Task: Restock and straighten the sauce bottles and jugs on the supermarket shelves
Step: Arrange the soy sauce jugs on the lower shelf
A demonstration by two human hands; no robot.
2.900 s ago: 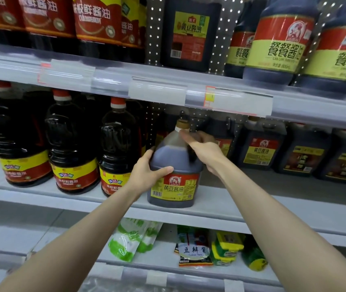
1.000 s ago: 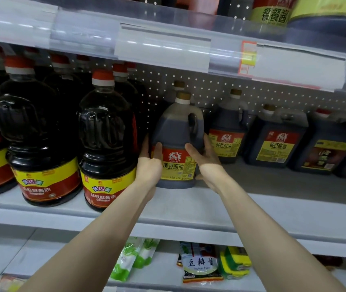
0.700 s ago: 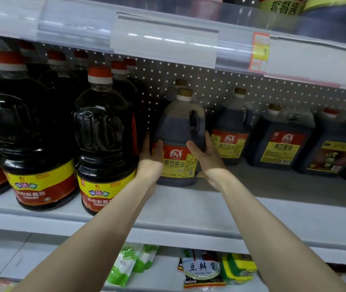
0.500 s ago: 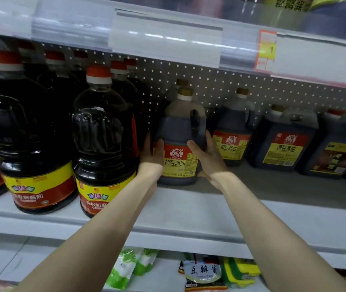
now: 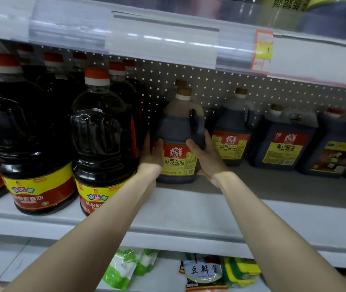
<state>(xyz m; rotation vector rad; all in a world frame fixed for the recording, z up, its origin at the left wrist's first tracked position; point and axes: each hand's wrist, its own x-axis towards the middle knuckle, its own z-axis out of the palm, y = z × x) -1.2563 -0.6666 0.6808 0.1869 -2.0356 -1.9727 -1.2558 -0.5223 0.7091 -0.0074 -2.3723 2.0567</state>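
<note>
From the head camera, two bare arms reach out to the middle shelf (image 5: 189, 209). Between the hands stands a brown sauce jug (image 5: 177, 125) with a tan cap and a red and yellow label. It stands up straight on the shelf, a good way back from the front edge.

The left hand (image 5: 150, 159) lies flat on the jug's left side. Its fingers point up and look straight, and its thumb rests on the front of the label. The right hand (image 5: 206, 159) presses the jug's right side, just under the handle. Its fingers look straight too (the far ones are hidden behind the jug), and its thumb touches the top of the label. So both hands press the jug between them with fingers not curled.

Right behind the jug, the cap of a second jug (image 5: 180, 82) peeks out. Just to the left stands a big dark bottle (image 5: 102, 131) with a red cap, close to the left hand. More red-capped bottles (image 5: 20, 131) stand in rows further left. To the right is a matching jug (image 5: 233, 131), then a square jug (image 5: 283, 142), then a darker jug (image 5: 340, 152).

A grey wall with dots (image 5: 210, 85) is at the back. Above hangs a clear price strip (image 5: 163, 41) with an orange and yellow tag (image 5: 264, 51). On the shelf below lie green and white packets (image 5: 121, 268), a packet with writing (image 5: 204, 270) and yellow packets (image 5: 241, 270).
</note>
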